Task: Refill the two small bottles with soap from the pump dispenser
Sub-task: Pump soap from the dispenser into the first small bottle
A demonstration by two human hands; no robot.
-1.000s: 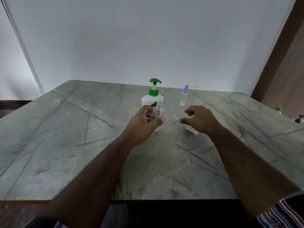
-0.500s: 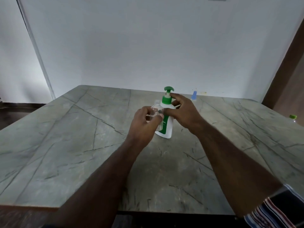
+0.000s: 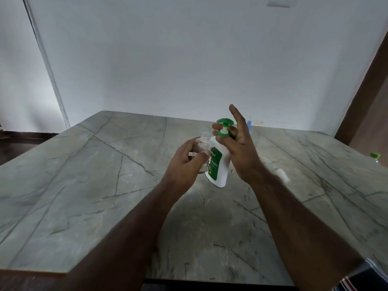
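Observation:
My left hand (image 3: 186,162) is closed around a small clear bottle (image 3: 203,147) with no cap, its threaded neck up. Right beside it, the white pump dispenser (image 3: 218,166) with a green label and green pump head (image 3: 224,123) is tilted and lifted off the grey marble table (image 3: 105,185). My right hand (image 3: 241,152) holds the dispenser by its neck, with the index finger raised above the pump head. The second small bottle, with a blue cap (image 3: 249,125), stands behind my right hand and is mostly hidden. A small white piece (image 3: 282,175) lies on the table to the right.
A white wall rises behind the table's far edge. At the far right, a green-capped bottle (image 3: 375,157) shows past the table, beside a brown wooden surface. The near table edge runs along the bottom of the view.
My right hand left the spot near the white piece, took the dispenser by its neck and lifted it tilted beside the clear bottle. Its index finger has now risen above the pump head.

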